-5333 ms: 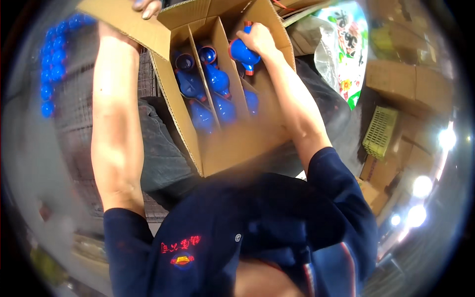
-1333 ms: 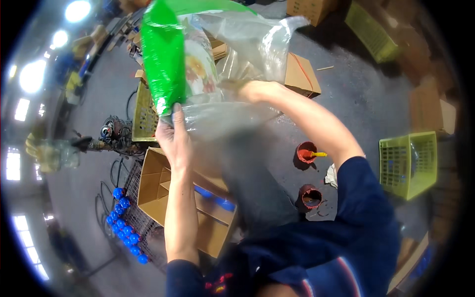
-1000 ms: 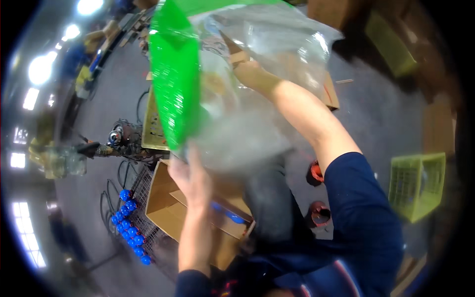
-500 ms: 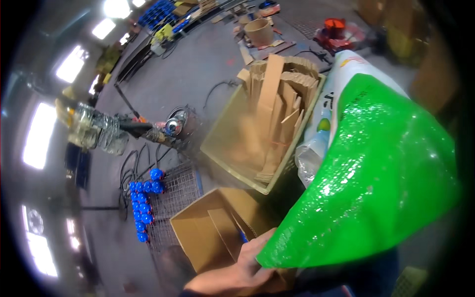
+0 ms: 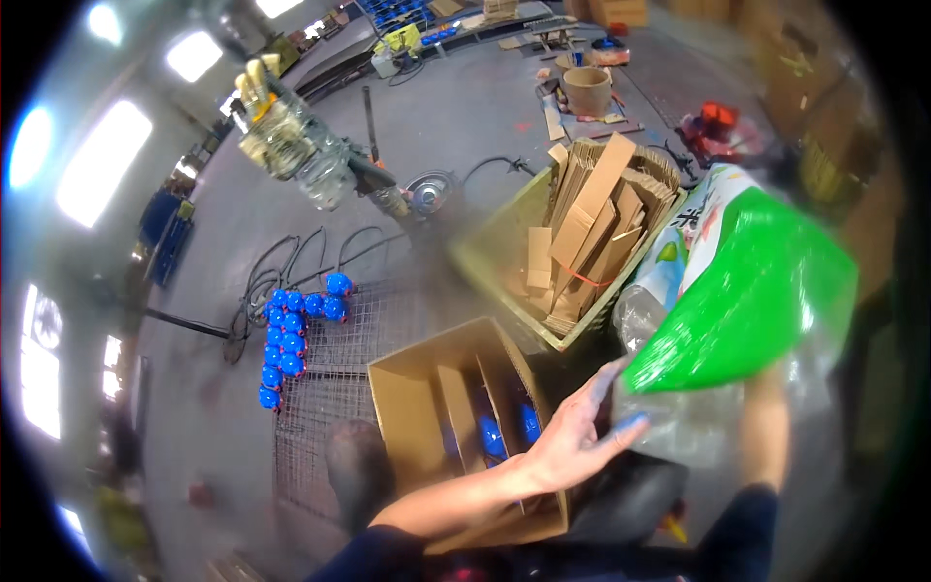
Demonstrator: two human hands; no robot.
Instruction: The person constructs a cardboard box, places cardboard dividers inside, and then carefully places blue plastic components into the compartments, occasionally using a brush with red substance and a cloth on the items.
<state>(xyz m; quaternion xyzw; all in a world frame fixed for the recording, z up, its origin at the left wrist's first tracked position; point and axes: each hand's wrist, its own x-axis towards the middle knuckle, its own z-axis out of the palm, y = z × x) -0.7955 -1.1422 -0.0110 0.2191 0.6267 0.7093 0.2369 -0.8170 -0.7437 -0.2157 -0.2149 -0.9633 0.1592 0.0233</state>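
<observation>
A bright green and clear plastic bag (image 5: 747, 301) spreads out at the right. My left hand (image 5: 577, 436) reaches to its lower left corner, fingers stretched out and thumb apart, with blue stain on the thumb. The fingertips are at or against the bag's edge; I cannot tell whether they touch. My right forearm rises behind the clear part of the bag, and the bag hides that hand. Under my left forearm stands an open cardboard box (image 5: 407, 388) with upright cardboard dividers and several shiny blue round pieces (image 5: 493, 438) inside.
A yellowish crate (image 5: 504, 281) holds cardboard strips (image 5: 592, 213). Several blue round pieces (image 5: 291, 339) stand on a wire mesh (image 5: 339, 359) at the left. Beyond are a tape-wrapped arm-like device (image 5: 301, 145), cables (image 5: 262, 291), a tan bucket (image 5: 587, 92) and a red container (image 5: 718, 121).
My left hand has gone from gripping the green bag's corner to stretched fingers. The bag takes up less of the view, and my right forearm now shows. The whole view has shifted.
</observation>
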